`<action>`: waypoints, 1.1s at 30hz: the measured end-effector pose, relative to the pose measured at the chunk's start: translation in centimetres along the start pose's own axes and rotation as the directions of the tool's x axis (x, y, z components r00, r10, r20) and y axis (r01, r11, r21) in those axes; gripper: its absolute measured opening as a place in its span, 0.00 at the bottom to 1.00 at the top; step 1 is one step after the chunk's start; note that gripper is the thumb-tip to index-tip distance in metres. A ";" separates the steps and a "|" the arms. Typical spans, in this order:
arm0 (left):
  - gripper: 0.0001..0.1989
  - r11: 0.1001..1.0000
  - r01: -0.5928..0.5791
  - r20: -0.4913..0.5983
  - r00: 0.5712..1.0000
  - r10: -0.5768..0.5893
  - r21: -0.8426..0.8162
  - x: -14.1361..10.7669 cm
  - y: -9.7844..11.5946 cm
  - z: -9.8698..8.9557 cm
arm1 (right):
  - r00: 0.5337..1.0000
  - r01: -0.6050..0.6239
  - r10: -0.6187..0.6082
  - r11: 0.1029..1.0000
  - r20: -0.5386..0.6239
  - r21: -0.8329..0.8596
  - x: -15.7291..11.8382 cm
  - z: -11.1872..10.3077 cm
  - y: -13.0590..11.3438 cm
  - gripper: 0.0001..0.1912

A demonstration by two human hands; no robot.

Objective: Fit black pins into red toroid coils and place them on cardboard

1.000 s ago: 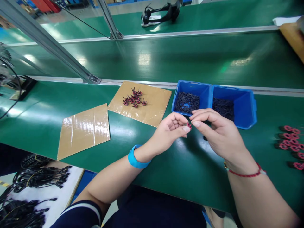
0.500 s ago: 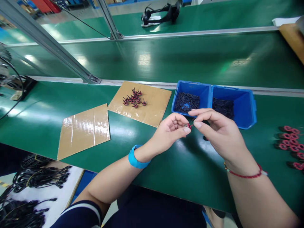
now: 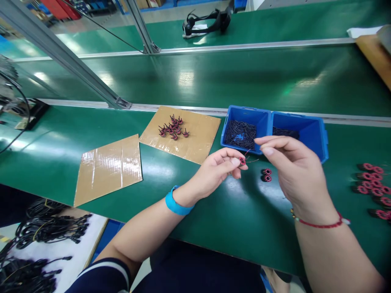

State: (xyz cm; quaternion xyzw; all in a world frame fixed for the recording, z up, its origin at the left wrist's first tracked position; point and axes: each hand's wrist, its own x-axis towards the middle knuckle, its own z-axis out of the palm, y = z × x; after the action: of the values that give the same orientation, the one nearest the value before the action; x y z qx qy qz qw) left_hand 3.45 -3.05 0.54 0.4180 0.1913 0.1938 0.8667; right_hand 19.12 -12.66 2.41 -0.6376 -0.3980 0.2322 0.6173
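Observation:
Between the thumb and fingers of my left hand (image 3: 218, 171) is a small red and black coil (image 3: 242, 161), with thin wires sticking out to the right. My right hand (image 3: 288, 167) is apart from it, thumb and index finger pinched together in front of the right blue bin (image 3: 314, 138); anything between the fingertips is too small to make out. The left blue bin (image 3: 262, 122) holds many short black pieces (image 3: 240, 132). Two more coils (image 3: 266, 175) lie on the green table between my hands.
Coils with upright black leads (image 3: 174, 128) stand on a cardboard sheet (image 3: 198, 142). Another cardboard sheet (image 3: 110, 171) lies left. Rows of coils (image 3: 374, 183) lie far right. Black cables (image 3: 51, 224) are lower left. A metal post (image 3: 76, 61) slants down to the table's back edge.
My right hand has moved right, away from the coil in my left hand. The coil's wires and the two coils on the table now show more fully.

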 end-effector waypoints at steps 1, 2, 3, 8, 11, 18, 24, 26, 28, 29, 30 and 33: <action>0.13 0.999 0.020 0.024 1.000 -0.019 -0.039 0.0 0.0 0.0 | 0.998 -0.042 0.042 0.999 0.041 0.001 0.1 0.0 0.1 0.02; 0.13 0.997 0.037 0.046 0.998 -0.033 -0.074 0.0 -0.1 -0.1 | 0.993 -0.073 0.072 0.997 0.093 0.006 0.1 0.1 0.1 0.03; 0.13 0.994 0.049 0.061 0.997 -0.043 -0.101 0.0 -0.1 -0.1 | 0.986 -0.090 0.087 0.996 0.145 0.016 0.1 0.2 0.0 0.04; 0.14 0.986 0.092 0.072 0.994 -0.083 -0.142 -0.1 -0.1 0.0 | 0.967 -0.097 0.084 0.994 0.241 0.042 -0.4 0.5 -0.2 0.02; 0.14 0.981 0.099 0.062 0.994 -0.090 -0.168 -0.1 0.0 0.1 | 0.985 -0.100 0.091 0.993 0.146 0.055 -0.1 0.2 0.2 0.03; 0.07 0.970 0.068 -0.152 0.983 -0.106 -0.235 0.8 -0.6 -0.7 | 0.985 0.073 0.056 0.715 0.161 -0.695 5.9 0.3 1.2 0.12; 0.02 0.968 -0.063 -0.411 0.911 -0.044 -0.243 2.0 0.0 -2.0 | 0.841 0.338 0.289 0.381 0.457 -0.861 10.1 4.1 2.5 0.15; 0.02 0.966 -0.090 -0.434 0.900 -0.026 -0.244 2.2 0.3 -2.2 | 0.826 0.345 0.329 0.348 0.458 -0.872 10.5 4.7 3.0 0.14; 0.02 0.964 -0.086 -0.429 0.903 -0.030 -0.250 2.2 0.5 -2.1 | 0.818 0.345 0.352 0.333 0.456 -0.877 10.6 4.8 3.2 0.13; 0.02 0.964 -0.078 -0.421 0.906 -0.037 -0.253 2.1 0.5 -2.0 | 0.816 0.344 0.356 0.333 0.455 -0.878 10.7 4.6 3.1 0.12; 0.02 0.965 -0.070 -0.412 0.910 -0.042 -0.254 2.0 0.5 -1.9 | 0.818 0.340 0.355 0.337 0.453 -0.878 10.7 4.2 3.1 0.11; 0.02 0.968 -0.060 -0.389 0.920 -0.042 -0.245 1.8 0.4 -1.5 | 0.841 0.308 0.321 0.378 0.436 -0.873 10.8 3.0 2.5 0.10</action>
State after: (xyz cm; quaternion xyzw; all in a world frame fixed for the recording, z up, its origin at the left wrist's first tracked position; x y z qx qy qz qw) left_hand 4.13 -0.95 -0.27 0.2581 0.3323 0.3000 0.8561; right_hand 23.55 -2.05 1.70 -0.7781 -0.6118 0.1416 0.0133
